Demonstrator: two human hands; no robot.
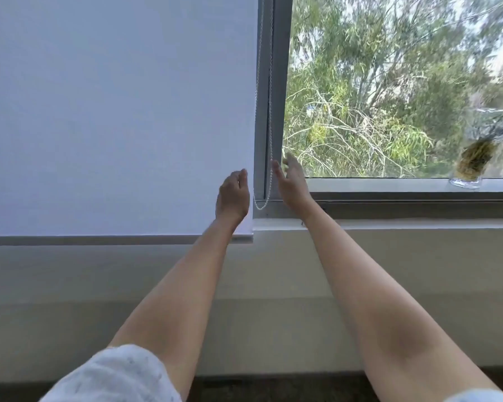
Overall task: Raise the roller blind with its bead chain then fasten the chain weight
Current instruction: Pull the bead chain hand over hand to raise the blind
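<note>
A white roller blind (114, 117) hangs fully down over the left window pane, its bottom bar (99, 240) below the sill line. The white bead chain (270, 111) hangs as a loop along the blind's right edge against the grey window frame, ending near the sill. My left hand (232, 195) is at the blind's right edge, just left of the chain, fingers loosely curled and holding nothing. My right hand (292, 181) is just right of the chain with fingers spread, fingertips beside the right strand. No chain weight is visible.
The grey window frame (282, 82) separates the blind from an uncovered pane showing trees. A glass jar (471, 166) with yellowish contents stands on the sill (404, 185) at the right. A beige wall runs below the window.
</note>
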